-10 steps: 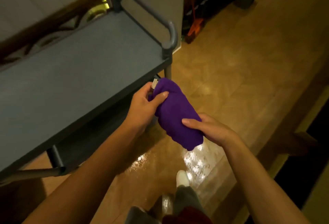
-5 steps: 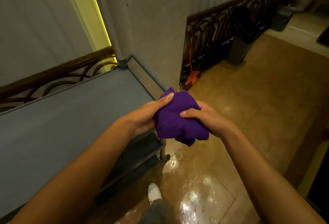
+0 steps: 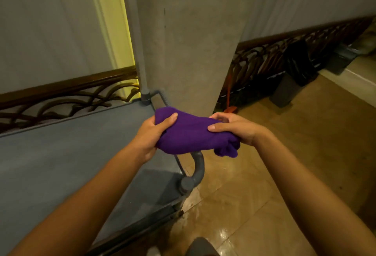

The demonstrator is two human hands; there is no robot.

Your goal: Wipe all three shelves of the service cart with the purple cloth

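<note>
The purple cloth [image 3: 193, 133] is bunched into a roll and held in the air between both hands, above the right end of the cart. My left hand [image 3: 151, 135] grips its left end. My right hand [image 3: 236, 128] grips its right end, where a fold hangs down. The grey service cart's top shelf [image 3: 67, 160] stretches to the left below my left arm. Its curved grey handle [image 3: 198, 171] shows just under the cloth. The lower shelves are almost wholly hidden by the top one.
A grey pillar [image 3: 189, 52] rises right behind the cart's far end. A dark ornate railing [image 3: 61, 101] runs behind the cart. An orange tool [image 3: 230, 97] and dark bins [image 3: 286, 90] stand by the right wall. Glossy tan floor [image 3: 284, 174] lies to the right.
The view has tilted up from the cart's side towards the pillar. Both hands have lifted the cloth and pulled it out from a tight bundle into a longer sideways roll.
</note>
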